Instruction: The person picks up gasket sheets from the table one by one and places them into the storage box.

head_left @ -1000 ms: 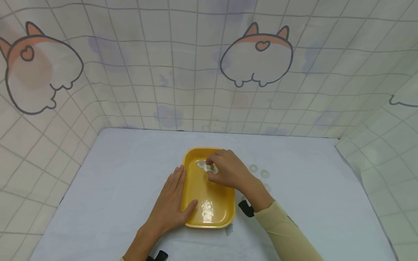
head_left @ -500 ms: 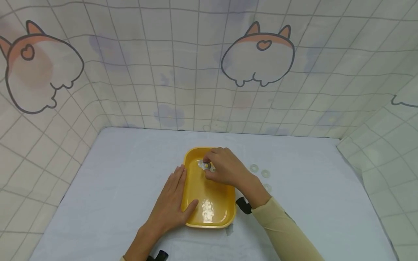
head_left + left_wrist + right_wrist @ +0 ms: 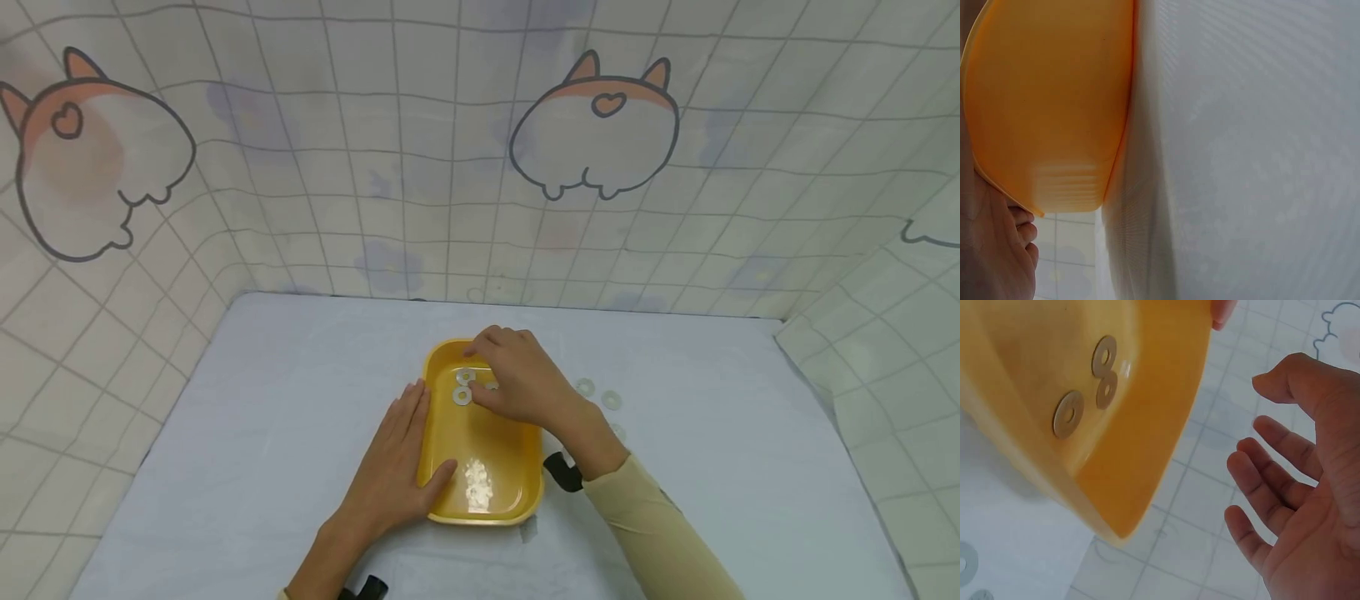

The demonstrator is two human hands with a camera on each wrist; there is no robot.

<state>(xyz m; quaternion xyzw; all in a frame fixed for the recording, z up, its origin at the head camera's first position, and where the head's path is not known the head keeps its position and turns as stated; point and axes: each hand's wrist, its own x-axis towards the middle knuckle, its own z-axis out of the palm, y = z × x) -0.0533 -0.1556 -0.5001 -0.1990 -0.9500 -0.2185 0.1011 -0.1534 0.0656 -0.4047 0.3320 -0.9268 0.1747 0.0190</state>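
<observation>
A yellow tray (image 3: 480,454) lies on the white-covered table. My left hand (image 3: 393,467) rests along its left rim, fingers straight and thumb over the inside. The left wrist view shows this hand (image 3: 1000,250) against the tray's outer wall (image 3: 1054,106). My right hand (image 3: 525,379) hovers over the far right part of the tray, thumb and fingers spread apart with nothing between them. Three flat metal washers lie on the tray floor: one washer (image 3: 462,396) just left of the right thumb, another washer (image 3: 466,377) behind it, and a third washer (image 3: 1069,414) mostly covered by the hand in the head view.
To the right of the tray, several pale washers (image 3: 611,400) lie on the table, partly hidden by the right wrist. A small grey patch (image 3: 528,529) shows at the tray's near right corner. A tile-patterned curtain (image 3: 465,167) with corgi drawings encloses the back and sides.
My right hand has let go of the washer it was pinching, and its fingers have spread and lifted. That washer now lies in the tray near another. My left hand has stayed still.
</observation>
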